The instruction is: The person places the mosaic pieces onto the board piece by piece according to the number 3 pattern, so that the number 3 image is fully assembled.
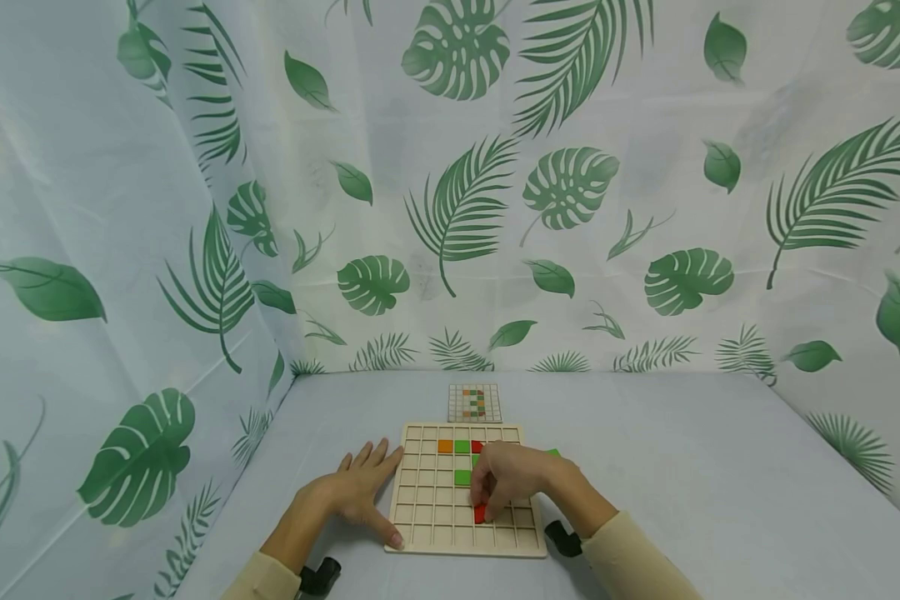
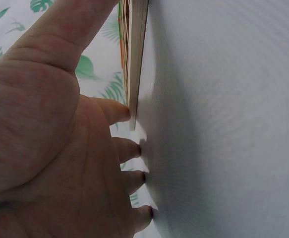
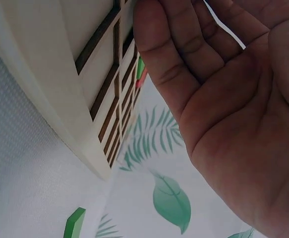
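A wooden grid board lies flat on the table. On its upper rows are an orange tile, green tiles and a red tile, some partly covered by my right hand. My right hand reaches over the board from the right and pinches another red tile at a lower square. My left hand lies spread at the board's left side, its thumb on the lower left edge. In the left wrist view, the fingertips touch the tabletop beside the board's edge. The right wrist view hides the pinched tile.
Behind the board lies a small card printed with a coloured grid pattern. A loose green tile shows at the board's right, partly behind my right arm. Leaf-printed cloth hangs around the table's back and sides.
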{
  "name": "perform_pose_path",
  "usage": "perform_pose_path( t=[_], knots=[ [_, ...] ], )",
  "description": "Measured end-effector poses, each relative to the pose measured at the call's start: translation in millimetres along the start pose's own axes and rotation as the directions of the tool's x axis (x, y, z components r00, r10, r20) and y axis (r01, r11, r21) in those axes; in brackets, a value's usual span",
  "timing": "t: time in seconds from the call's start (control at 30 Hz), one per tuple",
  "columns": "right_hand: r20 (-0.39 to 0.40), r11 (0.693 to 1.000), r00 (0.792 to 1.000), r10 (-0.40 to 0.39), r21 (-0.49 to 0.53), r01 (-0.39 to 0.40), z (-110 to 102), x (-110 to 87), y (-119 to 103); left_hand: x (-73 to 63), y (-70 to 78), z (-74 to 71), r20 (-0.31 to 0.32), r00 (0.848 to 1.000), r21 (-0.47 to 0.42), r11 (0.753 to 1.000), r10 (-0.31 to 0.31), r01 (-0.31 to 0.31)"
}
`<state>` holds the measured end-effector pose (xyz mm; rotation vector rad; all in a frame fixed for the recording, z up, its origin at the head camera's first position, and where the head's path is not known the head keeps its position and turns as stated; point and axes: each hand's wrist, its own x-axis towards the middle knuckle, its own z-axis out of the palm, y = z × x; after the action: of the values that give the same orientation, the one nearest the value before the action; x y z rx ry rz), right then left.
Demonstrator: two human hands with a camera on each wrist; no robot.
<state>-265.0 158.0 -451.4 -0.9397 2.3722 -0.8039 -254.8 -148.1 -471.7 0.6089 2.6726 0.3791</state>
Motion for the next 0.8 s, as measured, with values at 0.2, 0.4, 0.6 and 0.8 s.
perform_pose_path(
  t=[0.2,0.4,0.6,0.8],
  knots=[
    [-0.007,0.998,1.000,-0.026,-0.054,0.025,1.8,0.6,-1.3,0.5,0.0,0.4,0.002,1.000,0.004,1.000,-0.002,0.002],
    [-0.014,0.997,1.000,-0.021,-0.070,0.020,2.7,-0.6,-4.4,1.0,0.0,1.1,0.005,1.000,0.008,1.000,-0.007,0.007],
    [-0.011,0.996,1.000,-0.023,-0.090,0.022,2.8,-0.2,-5.5,0.7,-0.6,1.1,0.003,1.000,0.006,1.000,-0.010,0.010],
    [-0.043,0.993,0.997,-0.059,-0.104,0.054,-4.8,-1.3,-0.7,0.2,-0.6,0.6,0.002,1.000,0.003,1.000,-0.008,0.008]
  ],
)
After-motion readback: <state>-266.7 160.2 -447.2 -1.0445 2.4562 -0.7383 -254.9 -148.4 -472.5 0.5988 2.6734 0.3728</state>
